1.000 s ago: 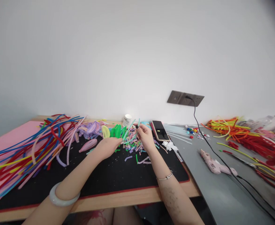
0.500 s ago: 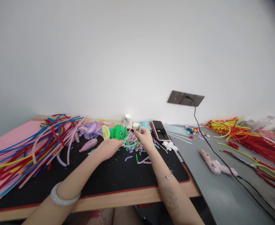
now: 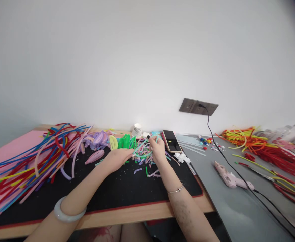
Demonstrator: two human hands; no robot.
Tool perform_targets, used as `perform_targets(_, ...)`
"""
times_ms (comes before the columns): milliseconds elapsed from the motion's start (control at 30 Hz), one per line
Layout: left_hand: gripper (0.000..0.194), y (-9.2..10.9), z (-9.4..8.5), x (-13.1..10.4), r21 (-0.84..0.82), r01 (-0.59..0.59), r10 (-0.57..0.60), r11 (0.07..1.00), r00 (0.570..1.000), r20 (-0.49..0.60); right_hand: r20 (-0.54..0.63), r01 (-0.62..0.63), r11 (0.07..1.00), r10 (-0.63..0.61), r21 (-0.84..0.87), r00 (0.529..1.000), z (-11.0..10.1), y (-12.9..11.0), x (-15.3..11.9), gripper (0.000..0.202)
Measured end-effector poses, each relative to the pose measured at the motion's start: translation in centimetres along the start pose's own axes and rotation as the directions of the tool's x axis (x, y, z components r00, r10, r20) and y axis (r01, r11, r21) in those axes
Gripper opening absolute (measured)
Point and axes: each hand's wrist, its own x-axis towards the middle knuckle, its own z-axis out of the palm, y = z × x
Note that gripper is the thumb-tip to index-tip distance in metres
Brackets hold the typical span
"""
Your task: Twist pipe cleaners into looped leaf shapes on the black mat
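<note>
Shifted since the earlier frame: mint-green fuzzy pipe-cleaner strands (image 3: 143,150) now bent lower, spanning both hands | left hand (image 3: 117,158) pinched on left end | right hand (image 3: 157,148) pinched on right end | long axis left-right, above black mat (image 3: 127,188).

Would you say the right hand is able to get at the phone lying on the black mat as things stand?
Probably yes. The phone lies just right of the right hand, with nothing standing between them. That hand is pinching teal pipe cleaners together with the left hand, so it would have to let go first.
</note>
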Motion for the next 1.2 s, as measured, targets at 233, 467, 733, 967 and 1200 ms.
perform_targets(233, 0.031, 0.2, -0.1, 0.2, 0.063, 0.006, -0.008, 0.998, 0.999, 0.032, -0.061, -0.034, 0.995, 0.040, 0.096, 0.997, -0.1, 0.8, 0.2, 0.034)
perform_targets(467, 0.031, 0.0, 0.2, 0.2, 0.079, 0.010, -0.013, 0.997, 0.999, 0.039, -0.095, -0.004, 0.993, 0.015, 0.116, 0.995, 0.0, 0.8, 0.3, 0.034)
perform_targets(733, 0.029, 0.2, -0.4, -0.1, 0.126, 0.034, -0.034, 0.991, 0.999, 0.005, 0.076, -0.072, 0.984, 0.060, 0.161, 0.995, 0.4, -0.2, -0.3, 0.030)
perform_targets(967, 0.038, 0.2, -0.4, -0.1, 0.144, 0.063, -0.057, 0.988, 0.997, -0.047, 0.096, -0.105, 0.977, 0.088, 0.186, 0.991, 0.6, 0.0, -0.4, 0.027)
perform_targets(1200, 0.039, 0.5, -0.8, 0.0, 0.167, 0.052, -0.049, 0.985, 0.999, -0.019, 0.106, -0.160, 0.954, 0.137, 0.254, 0.985, 0.9, 0.0, -0.6, 0.031)
